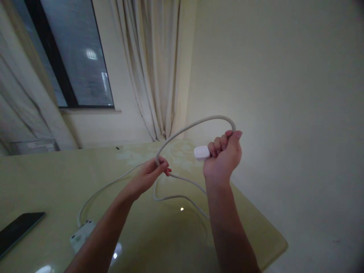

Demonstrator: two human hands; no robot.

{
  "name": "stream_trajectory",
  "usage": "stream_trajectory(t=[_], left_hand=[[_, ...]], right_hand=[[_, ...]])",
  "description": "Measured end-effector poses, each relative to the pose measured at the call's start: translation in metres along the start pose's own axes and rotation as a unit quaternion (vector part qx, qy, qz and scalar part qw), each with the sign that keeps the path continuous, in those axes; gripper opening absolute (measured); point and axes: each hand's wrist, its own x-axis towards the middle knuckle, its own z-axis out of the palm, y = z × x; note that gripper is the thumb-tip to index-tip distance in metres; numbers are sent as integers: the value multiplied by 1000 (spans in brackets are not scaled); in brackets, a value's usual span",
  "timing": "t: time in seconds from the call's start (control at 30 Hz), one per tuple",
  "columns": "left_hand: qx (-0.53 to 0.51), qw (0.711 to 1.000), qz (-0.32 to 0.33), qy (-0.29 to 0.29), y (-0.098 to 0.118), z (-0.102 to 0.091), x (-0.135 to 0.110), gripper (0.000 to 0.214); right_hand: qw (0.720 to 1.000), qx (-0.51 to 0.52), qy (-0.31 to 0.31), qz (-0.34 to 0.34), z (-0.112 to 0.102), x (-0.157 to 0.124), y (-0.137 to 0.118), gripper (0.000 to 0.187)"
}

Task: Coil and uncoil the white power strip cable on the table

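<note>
My right hand (223,155) is raised above the table with its fingers wrapped round a white plug (201,152) and the end of a white cable (196,124). The cable arches from that fist over to my left hand (150,174), which pinches it between thumb and fingers. Below my hands the cable loops across the table and runs left to a white power strip (81,235) lying near the front edge, partly hidden behind my left forearm.
The glossy yellow-green table (256,227) ends in a rounded corner at the right. A dark phone (18,229) lies flat at the front left. A window (74,57) and pale curtains (153,68) stand behind; a bare wall fills the right side.
</note>
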Motion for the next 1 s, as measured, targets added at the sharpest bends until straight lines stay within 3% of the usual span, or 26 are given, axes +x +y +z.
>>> stream_trajectory(t=[0.1,0.2,0.33,0.5,0.63,0.73,0.8,1.0], left_hand=[[-139,987,-68,-34,-21,26,3,51],[-204,974,-86,39,-22,33,4,54],[-187,972,13,140,1,11,2,41],[-6,973,125,194,33,-16,-6,33],[45,943,143,296,45,-25,-11,34],[-1,915,151,373,46,-29,-9,33],[-46,899,146,411,44,-31,-7,31],[-123,847,133,500,46,-37,-3,21]], right_hand=[[999,-33,13,-31,0,-1,-4,42],[997,-66,-25,-17,0,-2,-4,40],[980,-62,-146,121,4,-7,-4,38],[950,15,-198,243,16,-26,9,31],[937,-82,-278,192,20,-40,31,38],[916,-222,-317,104,19,-49,41,41],[898,-277,-332,82,18,-54,43,40],[839,-243,-444,198,16,-52,41,44]])
